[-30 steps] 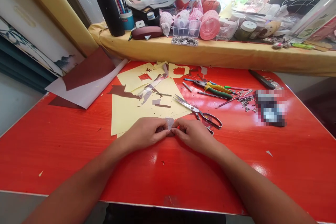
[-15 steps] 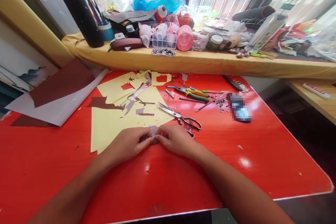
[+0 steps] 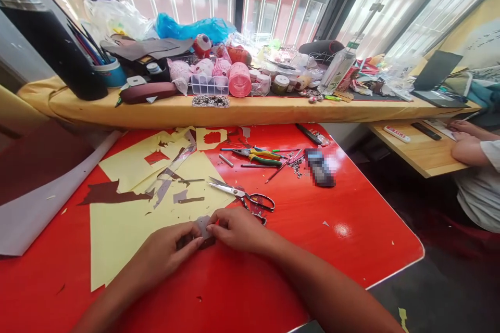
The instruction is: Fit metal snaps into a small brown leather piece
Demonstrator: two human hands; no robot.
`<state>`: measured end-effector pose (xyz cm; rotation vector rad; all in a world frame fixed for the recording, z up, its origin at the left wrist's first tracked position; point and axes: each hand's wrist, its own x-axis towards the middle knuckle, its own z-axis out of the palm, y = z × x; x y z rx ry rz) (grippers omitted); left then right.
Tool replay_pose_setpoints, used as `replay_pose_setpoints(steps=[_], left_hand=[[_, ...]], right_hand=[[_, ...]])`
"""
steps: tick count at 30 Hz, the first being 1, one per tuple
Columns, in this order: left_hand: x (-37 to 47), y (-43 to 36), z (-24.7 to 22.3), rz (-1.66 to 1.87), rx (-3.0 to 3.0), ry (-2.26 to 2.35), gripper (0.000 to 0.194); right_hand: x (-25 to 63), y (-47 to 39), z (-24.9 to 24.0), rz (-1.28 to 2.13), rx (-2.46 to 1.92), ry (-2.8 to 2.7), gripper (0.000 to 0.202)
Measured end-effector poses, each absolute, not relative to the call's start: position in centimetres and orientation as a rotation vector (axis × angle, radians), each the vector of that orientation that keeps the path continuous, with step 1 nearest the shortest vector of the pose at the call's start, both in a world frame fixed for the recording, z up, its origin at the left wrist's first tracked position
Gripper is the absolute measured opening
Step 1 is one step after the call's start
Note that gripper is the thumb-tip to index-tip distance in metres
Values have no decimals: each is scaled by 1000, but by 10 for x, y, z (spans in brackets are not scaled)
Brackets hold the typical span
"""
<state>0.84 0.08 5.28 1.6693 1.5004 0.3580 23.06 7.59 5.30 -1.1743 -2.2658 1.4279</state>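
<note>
Between my two hands is a small grey piece of sheet material (image 3: pixel 203 224), with a dark brown part low beside the fingers. My left hand (image 3: pixel 176 245) pinches its left edge with thumb and fingers. On the opposite edge, my right hand (image 3: pixel 237 229) grips it with thumb and forefinger. Part of the piece is hidden by the fingertips. Scissors (image 3: pixel 236 192) with dark handles lie just beyond my right hand, blades apart. Yellow sheets of paper (image 3: pixel 117 231) spread behind my left hand, bearing brown and grey scraps (image 3: pixel 113 193).
Pliers (image 3: pixel 260 155), a pencil (image 3: pixel 283 167) and small metal bits lie farther back on the red table (image 3: pixel 324 260). A large brown-and-pale sheet (image 3: pixel 23 221) curls up at left. The cluttered sill (image 3: pixel 156 109) borders the back. Another person's arm (image 3: pixel 471 148) rests on a wooden desk at right.
The view has swung to the right, bringing the other person and the wooden desk into sight. Both my hands keep their grip on the grey piece.
</note>
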Motion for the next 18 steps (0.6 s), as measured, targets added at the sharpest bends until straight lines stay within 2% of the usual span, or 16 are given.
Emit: replay_pose_setpoints(steps=[7, 14, 18], left_hand=[[1, 4, 54, 446, 1650, 1448, 35], [-9, 4, 51, 759, 1443, 1581, 44], [-9, 1, 50, 978, 1240, 1770, 47]], right_hand=[[230, 78, 52, 1591, -1133, -2093, 8], [237, 82, 66, 2021, -1118, -1818, 16], [245, 81, 77, 1959, -1140, -1849, 17]])
